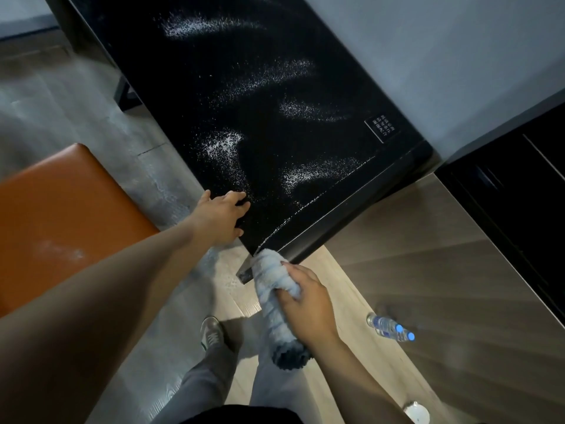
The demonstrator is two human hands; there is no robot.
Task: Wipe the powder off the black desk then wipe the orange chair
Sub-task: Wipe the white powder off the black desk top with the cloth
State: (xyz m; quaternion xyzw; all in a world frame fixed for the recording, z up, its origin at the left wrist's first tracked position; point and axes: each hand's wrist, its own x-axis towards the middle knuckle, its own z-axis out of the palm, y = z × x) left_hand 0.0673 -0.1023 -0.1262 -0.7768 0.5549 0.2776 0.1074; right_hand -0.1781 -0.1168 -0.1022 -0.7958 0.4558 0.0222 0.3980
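At the near corner of a glossy black rectangular bench point(250, 96), a person stands looking down at both bare arms. White powder point(223, 145) lies scattered in streaks and patches over most of the bench top, from the far end at 12 o'clock down to a thin line along the near edge.

The left hand point(221, 217) rests flat on the bench corner, fingers spread and holding nothing, as if bracing. The right hand point(305, 304) is closed around a rolled pale-blue and grey fluffy cloth point(275, 289). The cloth's upper end touches the bench corner, just beside the left hand; its lower end hangs toward the floor at 6 o'clock.

An orange leather chair seat point(61, 215) sits at 9 o'clock, near the bench, with a faint pale smudge on it. Two clear plastic water bottles with blue caps point(391, 327) lie on the wooden floor point(412, 255) at 4 o'clock. A grey shoe point(211, 332) shows below.

Wiping seems barely begun. The likely trouble: sweeping toward the open edge would push powder onto the floor, the shoe or the chair seat. A tightly rolled cloth may smear powder and not lift it. The braced left hand sits close to powder and could pick it up and spread it.
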